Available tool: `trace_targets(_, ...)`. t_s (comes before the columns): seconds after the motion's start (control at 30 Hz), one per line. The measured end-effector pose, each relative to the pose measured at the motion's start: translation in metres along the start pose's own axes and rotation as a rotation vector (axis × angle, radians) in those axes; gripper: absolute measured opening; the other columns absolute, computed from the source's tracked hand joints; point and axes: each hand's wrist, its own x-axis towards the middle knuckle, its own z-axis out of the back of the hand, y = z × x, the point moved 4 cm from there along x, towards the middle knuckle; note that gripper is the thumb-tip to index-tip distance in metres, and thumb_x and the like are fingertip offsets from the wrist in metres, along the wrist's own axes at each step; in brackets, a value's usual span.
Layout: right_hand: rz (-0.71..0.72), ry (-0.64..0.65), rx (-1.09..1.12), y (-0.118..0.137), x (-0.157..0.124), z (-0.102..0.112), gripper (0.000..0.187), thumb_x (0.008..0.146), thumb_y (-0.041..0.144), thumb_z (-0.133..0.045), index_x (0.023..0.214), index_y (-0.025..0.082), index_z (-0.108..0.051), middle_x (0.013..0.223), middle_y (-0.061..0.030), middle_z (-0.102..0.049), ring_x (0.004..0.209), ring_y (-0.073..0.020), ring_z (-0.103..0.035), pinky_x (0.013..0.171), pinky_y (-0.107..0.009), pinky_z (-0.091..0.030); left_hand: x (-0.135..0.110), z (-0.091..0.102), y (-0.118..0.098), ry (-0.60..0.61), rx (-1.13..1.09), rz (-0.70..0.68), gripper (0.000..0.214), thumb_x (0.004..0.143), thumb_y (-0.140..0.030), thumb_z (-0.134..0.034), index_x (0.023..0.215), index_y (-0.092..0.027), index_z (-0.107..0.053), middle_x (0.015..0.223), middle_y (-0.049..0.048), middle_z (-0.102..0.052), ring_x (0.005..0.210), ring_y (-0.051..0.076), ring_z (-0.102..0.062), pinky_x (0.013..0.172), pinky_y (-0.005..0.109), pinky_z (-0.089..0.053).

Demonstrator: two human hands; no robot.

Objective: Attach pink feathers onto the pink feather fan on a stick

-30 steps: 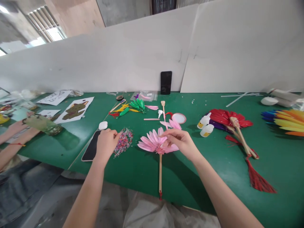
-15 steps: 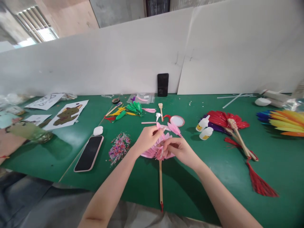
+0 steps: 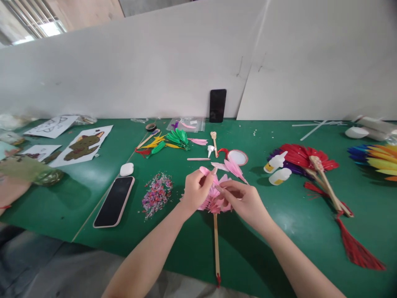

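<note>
A pink feather fan (image 3: 214,203) lies on the green table, its thin wooden handle (image 3: 216,244) pointing toward me and ending in a red cord. Above the fan, my left hand (image 3: 197,190) pinches a pink feather (image 3: 204,170) between thumb and fingers. My right hand (image 3: 246,203) is closed in a pinch close to the left fingertips; what sits between its fingers is too small to make out. Just beyond the hands lie loose pink feathers (image 3: 234,169). Both hands hide part of the fan's middle.
Glue bottles (image 3: 275,162) stand right, before a red feather fan (image 3: 307,157). Left are a phone (image 3: 114,202), a white case (image 3: 127,169) and a sequin pile (image 3: 157,194). Behind are green feathers (image 3: 178,138), a round lid (image 3: 237,157) and an upright black phone (image 3: 217,105). Another person's arm (image 3: 14,182) shows far left.
The view has shifted, so most things appear a little further right. My left hand still pinches the feather, and the right fingers have moved up closer to the left fingertips.
</note>
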Motion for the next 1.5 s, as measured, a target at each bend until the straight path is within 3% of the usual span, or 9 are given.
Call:
trace_targets(0.2,0.116,-0.069,-0.193,0.002,-0.003,0.000,0.021,0.082,0.038,-0.056,0.084,0.019,-0.065,0.066,-0.0044,-0.068,0.057,-0.0200,-0.067,0.055,-0.030,-0.052,-0.007,0.000,-0.004,-0.073,0.034,-0.135,0.032,0.085,-0.025,-0.054,0.055,-0.017,-0.045,0.050,-0.0039,-0.044,0.046,0.007,-0.039,0.048,0.022,-0.032)
trace_targets(0.6,0.132,-0.049,-0.137,-0.004,-0.001,-0.001,0.024,0.080,0.027,-0.056,0.097,0.018,-0.071,0.081,-0.0061,-0.073,0.073,-0.0243,-0.070,0.065,-0.034,-0.057,-0.009,0.001,-0.005,-0.088,0.079,-0.167,0.028,0.085,-0.024,-0.054,0.059,-0.017,-0.052,0.051,-0.0025,-0.049,0.046,0.008,-0.043,0.048,0.022,-0.034)
trace_targets(1.0,0.034,-0.080,-0.052,-0.004,-0.003,-0.006,0.020,0.076,0.038,-0.065,0.083,0.019,-0.068,0.074,-0.0063,-0.072,0.066,-0.0225,-0.070,0.061,-0.033,-0.058,-0.005,0.005,-0.005,-0.117,0.075,-0.056,0.038,0.085,-0.030,-0.054,0.052,-0.017,-0.041,0.047,-0.0047,-0.038,0.045,0.007,-0.033,0.046,0.022,-0.029)
trace_targets(1.2,-0.175,0.143,0.262,-0.004,-0.001,-0.010,0.037,0.072,0.050,-0.067,0.081,0.014,-0.066,0.069,-0.0068,-0.071,0.060,-0.0195,-0.069,0.057,-0.029,-0.057,-0.003,0.006,-0.004,-0.120,0.041,0.004,0.039,0.085,-0.034,-0.054,0.052,-0.017,-0.040,0.047,-0.0046,-0.036,0.046,0.007,-0.031,0.045,0.022,-0.027)
trace_targets(1.3,-0.216,0.248,0.353,0.002,-0.002,-0.008,0.045,0.078,0.056,-0.057,0.077,0.012,-0.065,0.068,-0.0083,-0.071,0.058,-0.0156,-0.068,0.052,-0.022,-0.053,-0.002,0.009,0.004,-0.146,-0.043,0.112,0.043,0.084,-0.039,-0.054,0.051,-0.017,-0.038,0.046,-0.0049,-0.032,0.045,0.006,-0.029,0.044,0.022,-0.026)
trace_targets(1.37,-0.221,0.298,0.391,0.005,-0.002,-0.006,0.049,0.081,0.060,-0.051,0.074,0.013,-0.064,0.060,-0.0067,-0.069,0.047,-0.0126,-0.063,0.042,-0.019,-0.047,-0.001,0.011,0.010,-0.180,-0.133,0.192,0.043,0.083,-0.043,-0.053,0.052,-0.018,-0.037,0.046,-0.0052,-0.031,0.045,0.006,-0.028,0.043,0.023,-0.025)
trace_targets(1.43,-0.195,0.266,0.356,0.005,-0.001,-0.001,0.050,0.081,0.061,-0.049,0.071,0.014,-0.062,0.050,-0.0031,-0.064,0.035,-0.0103,-0.055,0.034,-0.019,-0.039,0.000,0.013,0.015,-0.217,-0.211,0.262,0.044,0.083,-0.046,-0.053,0.052,-0.018,-0.039,0.045,-0.0057,-0.031,0.043,0.006,-0.027,0.042,0.023,-0.025)
trace_targets(1.5,-0.134,0.122,0.242,0.005,0.001,0.006,0.047,0.081,0.060,-0.050,0.069,0.016,-0.062,0.048,-0.0009,-0.061,0.030,-0.0089,-0.048,0.031,-0.019,-0.033,0.002,0.015,0.018,-0.242,-0.246,0.304,0.044,0.082,-0.048,-0.053,0.052,-0.018,-0.041,0.044,-0.0062,-0.030,0.042,0.006,-0.026,0.041,0.023,-0.024)
